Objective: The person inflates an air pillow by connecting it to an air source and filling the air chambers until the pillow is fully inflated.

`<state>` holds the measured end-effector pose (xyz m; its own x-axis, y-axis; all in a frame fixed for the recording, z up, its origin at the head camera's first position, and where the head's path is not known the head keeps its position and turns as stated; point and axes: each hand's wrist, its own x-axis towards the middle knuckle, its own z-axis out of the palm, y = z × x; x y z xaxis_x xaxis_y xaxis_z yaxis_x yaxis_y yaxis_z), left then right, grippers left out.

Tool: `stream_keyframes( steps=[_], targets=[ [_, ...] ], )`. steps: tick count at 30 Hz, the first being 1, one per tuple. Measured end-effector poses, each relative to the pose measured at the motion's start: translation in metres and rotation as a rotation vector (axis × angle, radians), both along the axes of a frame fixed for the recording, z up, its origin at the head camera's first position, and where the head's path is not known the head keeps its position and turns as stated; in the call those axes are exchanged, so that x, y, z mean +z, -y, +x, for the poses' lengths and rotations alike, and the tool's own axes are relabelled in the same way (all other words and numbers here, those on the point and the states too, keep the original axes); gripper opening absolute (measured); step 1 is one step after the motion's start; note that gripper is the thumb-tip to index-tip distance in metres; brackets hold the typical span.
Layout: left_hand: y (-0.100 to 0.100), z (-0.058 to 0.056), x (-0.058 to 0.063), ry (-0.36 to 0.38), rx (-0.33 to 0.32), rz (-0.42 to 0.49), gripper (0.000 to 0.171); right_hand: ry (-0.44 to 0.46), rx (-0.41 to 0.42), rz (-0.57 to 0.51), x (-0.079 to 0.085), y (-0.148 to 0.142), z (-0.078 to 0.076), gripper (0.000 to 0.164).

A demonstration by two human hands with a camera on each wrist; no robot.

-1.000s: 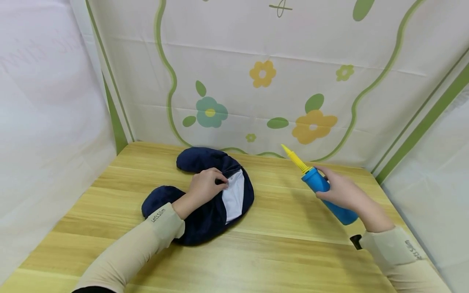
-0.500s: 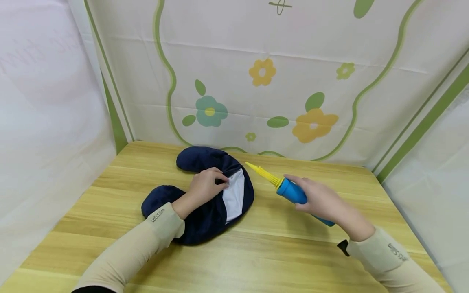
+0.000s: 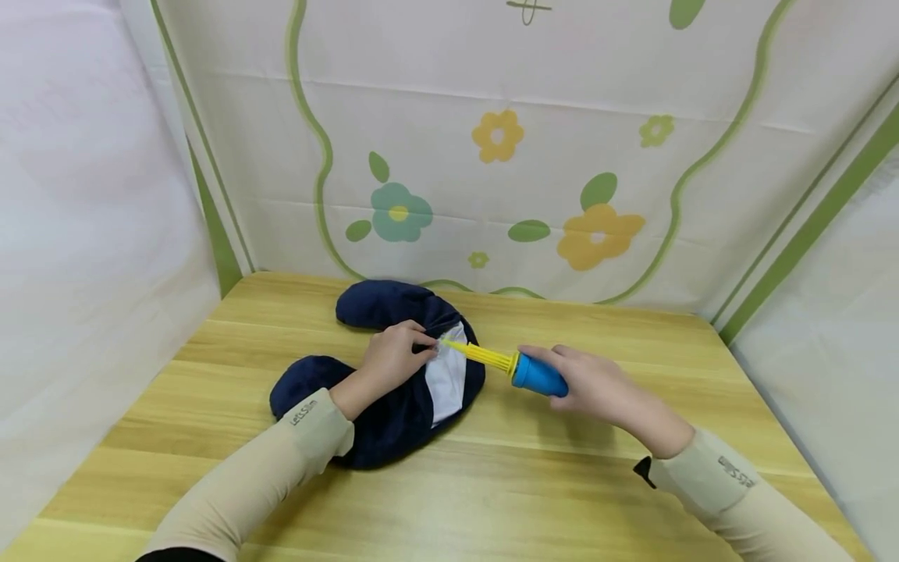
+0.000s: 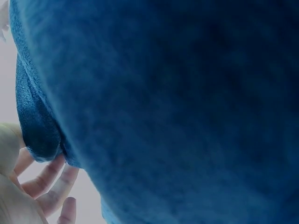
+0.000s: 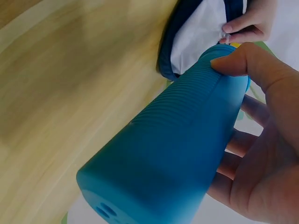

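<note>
A navy plush U-shaped neck pillow (image 3: 389,437) lies on the table, its cover open over a white inner lining (image 3: 445,382). My left hand (image 3: 395,353) reaches across the pillow and pinches a small clear air valve (image 5: 227,37) at the lining between thumb and fingertips. My right hand (image 3: 597,386) grips a blue hand pump (image 3: 539,376), fingers and thumb around its barrel. The pump's yellow nozzle (image 3: 488,357) points left, its tip right at the left fingertips. Blue plush (image 4: 163,102) fills most of the left wrist view.
The wooden table (image 3: 449,515) extends in front and to the right of the pillow. A white fabric backdrop (image 3: 435,133) with printed flowers stands along its back edge, with white fabric panels (image 3: 105,195) at both sides.
My right hand has brought the pump leftward from the right side, turning it flatter, until its nozzle tip meets the left fingertips. The left hand and pillow have stayed in place.
</note>
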<state>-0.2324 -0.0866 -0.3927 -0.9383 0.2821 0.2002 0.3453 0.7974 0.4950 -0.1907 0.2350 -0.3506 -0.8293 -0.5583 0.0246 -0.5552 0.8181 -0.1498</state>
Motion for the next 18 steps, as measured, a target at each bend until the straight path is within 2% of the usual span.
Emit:
stream_keyframes(
  steps=[11,14,18],
  targets=[
    [0.0001,-0.0018,-0.0052,-0.017,-0.007,0.005,0.017,0.002,0.013,0.017,-0.0067,0.0039,-0.0025,0.082],
    [0.0000,-0.0017,-0.0048,-0.031,-0.010,-0.015,0.017,0.006,0.008,0.018,-0.0075,0.0046,-0.0036,0.081],
    [0.0005,-0.0013,-0.0047,-0.071,-0.028,-0.062,0.018,0.000,-0.018,0.005,-0.0066,0.0061,-0.0043,0.072]
  ],
)
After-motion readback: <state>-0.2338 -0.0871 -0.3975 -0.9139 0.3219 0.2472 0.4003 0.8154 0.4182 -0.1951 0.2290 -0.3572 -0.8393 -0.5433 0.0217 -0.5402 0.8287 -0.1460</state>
